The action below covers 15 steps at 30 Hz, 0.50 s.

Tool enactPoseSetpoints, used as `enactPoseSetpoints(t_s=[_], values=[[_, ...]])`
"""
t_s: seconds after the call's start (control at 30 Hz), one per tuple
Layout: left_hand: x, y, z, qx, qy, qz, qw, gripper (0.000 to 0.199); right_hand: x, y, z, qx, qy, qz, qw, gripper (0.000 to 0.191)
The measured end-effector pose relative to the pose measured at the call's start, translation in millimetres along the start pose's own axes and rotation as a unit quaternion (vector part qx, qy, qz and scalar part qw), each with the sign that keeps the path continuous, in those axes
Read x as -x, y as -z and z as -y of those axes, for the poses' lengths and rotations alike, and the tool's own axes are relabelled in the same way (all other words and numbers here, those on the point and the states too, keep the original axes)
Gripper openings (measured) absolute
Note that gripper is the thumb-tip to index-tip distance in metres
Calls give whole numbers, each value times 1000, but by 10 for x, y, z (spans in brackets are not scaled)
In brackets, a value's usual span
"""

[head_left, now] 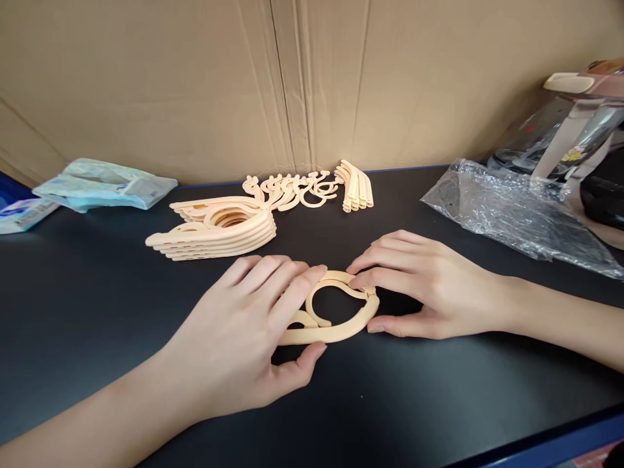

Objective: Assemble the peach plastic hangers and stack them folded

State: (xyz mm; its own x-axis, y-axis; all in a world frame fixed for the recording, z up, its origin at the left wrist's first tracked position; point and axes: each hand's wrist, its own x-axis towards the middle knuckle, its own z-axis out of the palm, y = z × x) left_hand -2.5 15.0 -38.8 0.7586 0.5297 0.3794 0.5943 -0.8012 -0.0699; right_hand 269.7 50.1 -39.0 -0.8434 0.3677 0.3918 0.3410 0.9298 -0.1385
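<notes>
A cream plastic folding hanger [336,333], folded into a curved loop, lies on the black table between my hands. My left hand [256,318] grips its left part, fingers over the far edge and thumb by the near edge. My right hand [426,286] holds its right end, with fingertips on the far edge and thumb at the near edge. Behind my left hand is a stack of similar folded cream pieces [229,237]. Several loose cream hooks [287,190] and a bundle of curved cream pieces [355,186] lie beyond it.
A pale blue soft packet [104,185] is at the back left, beside another packet [26,214]. Clear crinkled plastic [517,214] and a transparent bottle with a strap [575,123] are at the right. A cardboard wall [195,84] rises behind the black table [390,403].
</notes>
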Motion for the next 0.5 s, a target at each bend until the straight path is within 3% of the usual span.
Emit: enactPoseSetpoints(t_s=[0.13, 0.33, 0.5], values=[[22, -14, -19, -7, -15, -11, 1000, 47, -4, -22, -7, 1, 2, -5, 1000, 31], [4, 4, -2, 70, 6, 35, 997, 41, -11, 11, -7, -29, -3, 11, 1000, 37], [80, 132, 112, 59, 22, 84, 994, 44, 0, 33, -18, -38, -7, 14, 999, 35]])
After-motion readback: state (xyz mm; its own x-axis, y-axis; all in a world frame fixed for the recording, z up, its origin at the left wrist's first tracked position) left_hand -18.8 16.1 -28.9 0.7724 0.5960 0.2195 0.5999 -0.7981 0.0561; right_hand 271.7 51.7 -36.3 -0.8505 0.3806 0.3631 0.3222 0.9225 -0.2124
